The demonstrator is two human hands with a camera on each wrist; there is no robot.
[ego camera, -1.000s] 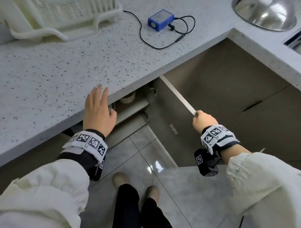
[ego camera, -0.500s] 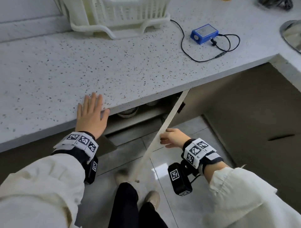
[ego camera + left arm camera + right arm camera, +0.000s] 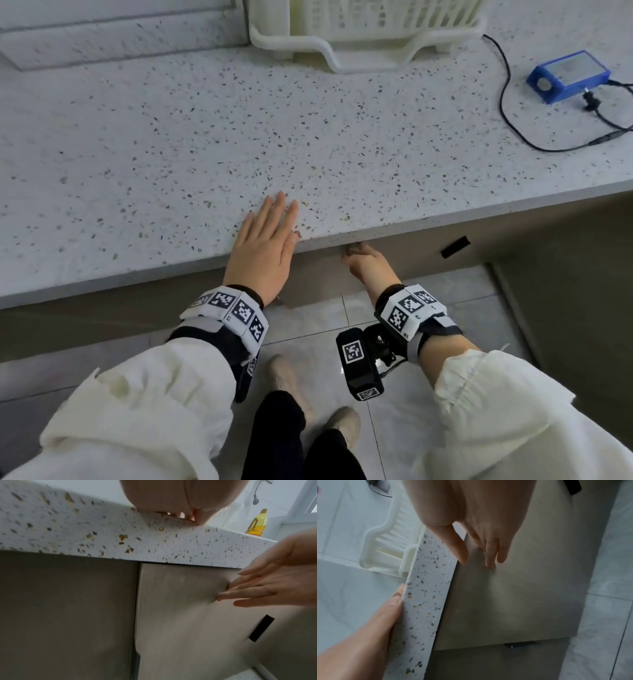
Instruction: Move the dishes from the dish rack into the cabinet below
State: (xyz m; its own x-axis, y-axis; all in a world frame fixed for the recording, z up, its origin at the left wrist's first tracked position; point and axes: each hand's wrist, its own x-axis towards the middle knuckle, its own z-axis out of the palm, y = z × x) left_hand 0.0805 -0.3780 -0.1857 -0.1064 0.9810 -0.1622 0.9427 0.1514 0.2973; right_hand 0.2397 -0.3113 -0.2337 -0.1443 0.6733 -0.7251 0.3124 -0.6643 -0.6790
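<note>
Cream sleeves [image 3: 144,404], tag-printed wristbands [image 3: 233,313].

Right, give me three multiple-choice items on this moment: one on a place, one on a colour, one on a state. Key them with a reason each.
1. Where does the left hand rest?
A. flat on the countertop edge
B. inside the dish rack
C. on the floor

2. What colour is the small box with the cable on the counter?
A. red
B. blue
C. green

3. How does the cabinet door stand?
A. wide open
B. taken off
C. closed, or very nearly, with the right hand touching it with straight fingers

Key: 1 A, the head view shows the palm down by the counter's front edge; 2 B, its case is plainly blue; 3 C, the left wrist view shows the door flush under the counter with fingertips on it.
</note>
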